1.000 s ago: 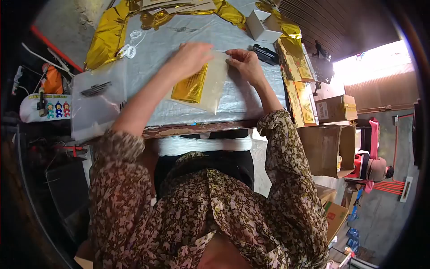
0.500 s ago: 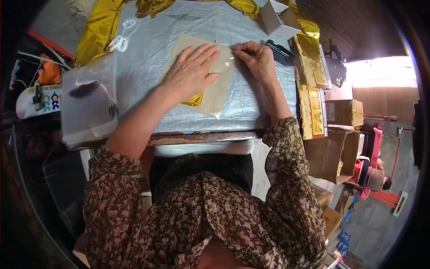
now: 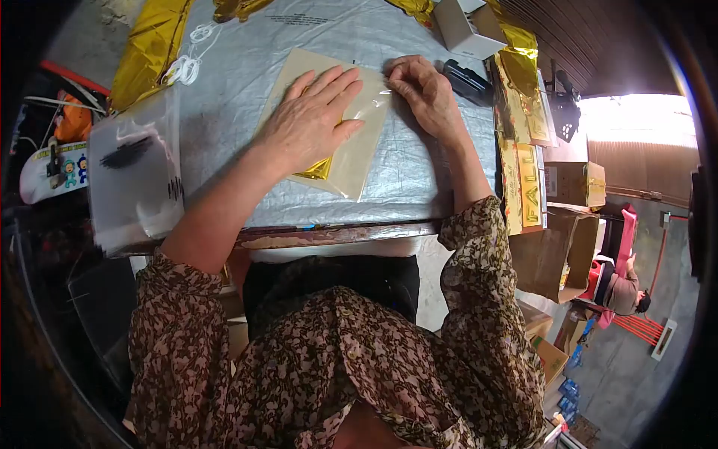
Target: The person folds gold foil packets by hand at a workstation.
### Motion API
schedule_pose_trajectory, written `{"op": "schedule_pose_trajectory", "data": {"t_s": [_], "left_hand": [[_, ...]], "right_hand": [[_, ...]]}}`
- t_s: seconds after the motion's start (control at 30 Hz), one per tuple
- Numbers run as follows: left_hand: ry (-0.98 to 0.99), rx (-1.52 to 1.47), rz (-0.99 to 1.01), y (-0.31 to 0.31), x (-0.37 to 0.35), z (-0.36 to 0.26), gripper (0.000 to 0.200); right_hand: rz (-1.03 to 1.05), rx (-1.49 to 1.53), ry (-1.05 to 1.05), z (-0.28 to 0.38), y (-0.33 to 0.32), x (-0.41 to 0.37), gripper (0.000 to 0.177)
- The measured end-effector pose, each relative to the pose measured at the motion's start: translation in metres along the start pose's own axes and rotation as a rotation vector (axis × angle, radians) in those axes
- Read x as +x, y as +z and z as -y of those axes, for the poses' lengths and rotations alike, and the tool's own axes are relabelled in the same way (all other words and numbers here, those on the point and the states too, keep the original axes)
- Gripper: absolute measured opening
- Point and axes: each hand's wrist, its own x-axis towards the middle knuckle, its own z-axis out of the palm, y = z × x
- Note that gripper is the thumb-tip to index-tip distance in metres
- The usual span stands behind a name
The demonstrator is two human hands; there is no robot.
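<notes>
My left hand (image 3: 314, 120) lies flat with its fingers stretched out on a clear plastic bag (image 3: 372, 112). Inside the bag is a beige sheet (image 3: 348, 166), and a folded piece of gold foil (image 3: 318, 169) shows from under my palm. At the bag's upper right edge, my right hand (image 3: 426, 93) is closed in a pinch, thumb against curled fingers. The bag's edge meets the fingertips there; any smaller piece between them is hidden. A black tool-like object (image 3: 468, 82) lies just right of my right hand.
A stack of clear bags (image 3: 134, 179) hangs over the table's left side. White string (image 3: 183, 69) lies at the upper left, and a white box (image 3: 470, 31) stands at the upper right. Gold foil (image 3: 153, 52) drapes the borders. Cardboard boxes (image 3: 553, 251) and another person (image 3: 622, 290) are at the right.
The right hand's fingers have curled in more at the bag's edge. My left hand stays flat on the bag. The whole view has shifted slightly.
</notes>
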Motion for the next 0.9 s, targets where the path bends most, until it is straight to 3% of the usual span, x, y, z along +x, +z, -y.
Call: {"op": "schedule_pose_trajectory", "data": {"t_s": [0.1,0.2,0.33,0.4,0.43,0.5,0.63,0.73,0.83,0.9], "left_hand": [[-0.001,-0.022,0.004,0.000,0.000,0.001,0.060],[-0.004,-0.040,-0.009,0.003,0.000,0.003,0.061],[-0.017,-0.040,0.005,0.002,-0.001,0.002,0.061],[-0.009,-0.043,-0.011,0.004,-0.001,0.003,0.061],[-0.008,-0.045,-0.011,0.004,-0.001,0.002,0.061],[-0.004,-0.043,0.002,0.002,0.000,0.003,0.062],[-0.018,-0.050,0.008,0.002,-0.001,0.003,0.062],[0.003,-0.035,-0.011,0.005,0.000,0.004,0.062],[0.009,-0.052,-0.009,0.005,0.000,0.004,0.062],[0.005,-0.054,0.009,0.004,0.000,0.005,0.063]], "right_hand": [[0.011,0.263,0.119,0.007,-0.005,-0.003,0.005],[0.055,0.247,0.170,0.008,-0.009,-0.002,0.004],[0.111,0.060,-0.040,0.014,-0.008,-0.001,0.003],[0.148,0.320,0.159,0.014,0.000,0.000,0.012],[0.148,0.319,0.160,0.013,0.002,-0.001,0.012],[0.083,0.067,0.059,0.010,0.005,0.001,0.024],[0.098,-0.074,-0.021,0.009,0.005,0.004,0.025],[0.111,-0.221,-0.094,0.010,0.000,0.003,0.016],[0.128,-0.167,-0.110,0.011,-0.010,-0.002,0.008],[0.130,-0.020,-0.008,0.014,-0.019,-0.009,0.005]]}}
